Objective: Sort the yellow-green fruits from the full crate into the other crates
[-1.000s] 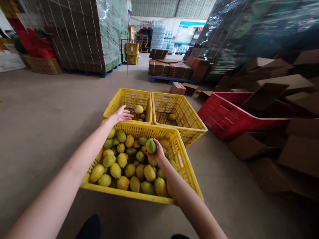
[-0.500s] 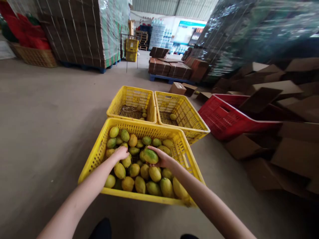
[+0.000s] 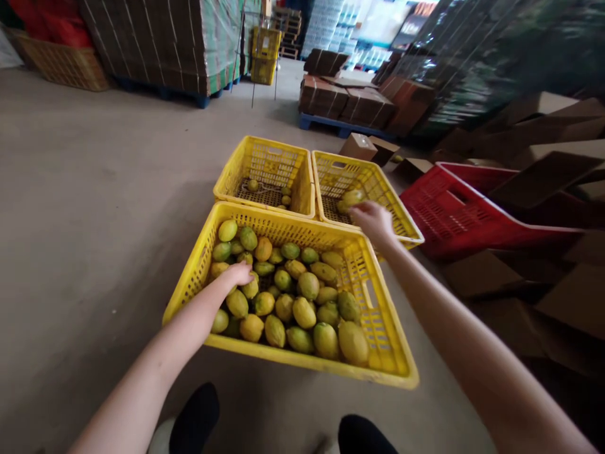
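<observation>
In the front yellow crate [image 3: 302,358] lies a heap of yellow-green lemons [image 3: 304,312]. My left hand [image 3: 239,273] reaches in at the left, fingers curled round a lemon [image 3: 250,287] among the others. Over the near rim of the right rear crate [image 3: 394,208] is my right hand [image 3: 373,221], blurred, its fingers loosely apart. A blurred lemon [image 3: 352,197] appears just beyond those fingertips, inside that crate, beside another lemon [image 3: 341,207]. The left rear crate [image 3: 227,173] has several lemons on its floor.
A red crate [image 3: 439,208] stands at the right, with open cardboard boxes [image 3: 543,284] piled around it. Behind are flattened cartons [image 3: 350,101] on a blue pallet [image 3: 326,123]. A wrapped pallet stack [image 3: 155,44] and wicker basket [image 3: 66,63] stand at the left. My feet are below the crate.
My right hand has moved from the front crate up to the right rear crate, carrying a green-yellow lemon out; a second lemon now shows there. My left hand stays in the heap. The view has tilted down.
</observation>
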`<action>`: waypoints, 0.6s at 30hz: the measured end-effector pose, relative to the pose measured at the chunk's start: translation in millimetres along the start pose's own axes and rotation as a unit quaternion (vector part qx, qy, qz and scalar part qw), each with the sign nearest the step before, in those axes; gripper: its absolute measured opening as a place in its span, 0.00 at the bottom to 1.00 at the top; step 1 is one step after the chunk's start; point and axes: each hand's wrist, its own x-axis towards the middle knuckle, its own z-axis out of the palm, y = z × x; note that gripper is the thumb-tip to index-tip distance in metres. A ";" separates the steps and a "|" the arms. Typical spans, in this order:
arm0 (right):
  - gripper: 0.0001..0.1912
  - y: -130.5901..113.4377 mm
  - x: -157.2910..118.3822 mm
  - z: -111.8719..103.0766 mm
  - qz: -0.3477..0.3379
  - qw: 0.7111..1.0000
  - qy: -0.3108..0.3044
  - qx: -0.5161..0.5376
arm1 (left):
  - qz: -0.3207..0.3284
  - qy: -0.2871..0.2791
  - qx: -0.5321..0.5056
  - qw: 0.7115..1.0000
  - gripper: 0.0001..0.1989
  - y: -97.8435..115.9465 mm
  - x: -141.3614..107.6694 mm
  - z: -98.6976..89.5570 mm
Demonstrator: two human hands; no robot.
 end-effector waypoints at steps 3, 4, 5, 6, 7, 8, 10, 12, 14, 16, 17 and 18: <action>0.06 -7.7 -57.5 53.8 -0.033 0.985 -0.161 -0.061 | -0.004 -0.004 0.007 1.000 0.05 0.0 -0.1 -0.9; 0.07 -10.3 -73.1 71.7 -0.050 0.966 -0.225 -0.115 | -0.004 -0.006 0.014 1.000 0.06 -0.1 0.1 -1.1; 0.07 -12.9 -85.7 88.3 -0.054 0.947 -0.271 -0.161 | -0.004 -0.009 0.021 1.000 0.06 -0.2 0.5 -1.3; 0.08 -15.4 -95.1 103.2 -0.052 0.936 -0.294 -0.185 | -0.005 -0.013 0.030 0.999 0.05 -0.2 1.0 -1.5; 0.10 -18.0 -101.5 116.2 -0.047 0.928 -0.307 -0.205 | -0.006 -0.016 0.039 0.999 0.05 -0.2 1.6 -1.7; 0.12 -20.5 -105.5 127.0 -0.039 0.925 -0.310 -0.216 | -0.007 -0.019 0.048 0.999 0.05 0.0 2.1 -1.9; 0.18 -25.0 -109.2 142.6 -0.026 0.925 -0.305 -0.227 | -0.008 -0.024 0.066 0.997 0.05 0.8 2.8 -2.4; 0.22 -27.8 -111.6 151.2 -0.018 0.928 -0.290 -0.233 | -0.007 -0.028 0.084 0.996 0.06 2.1 2.5 -3.3; 0.24 -28.2 -115.6 154.9 -0.023 0.934 -0.263 -0.241 | -0.005 -0.029 0.097 0.995 0.06 3.6 1.5 -4.6; 0.25 -26.3 -120.5 155.8 -0.041 0.938 -0.238 -0.247 | -0.005 -0.032 0.108 0.994 0.05 5.1 0.3 -6.1; 0.24 -24.9 -122.7 155.7 -0.051 0.939 -0.230 -0.249 | -0.005 -0.034 0.113 0.993 0.05 5.8 -0.3 -6.9; 0.24 -23.4 -124.4 155.3 -0.059 0.940 -0.226 -0.249 | -0.006 -0.038 0.117 0.992 0.05 6.5 -0.7 -7.7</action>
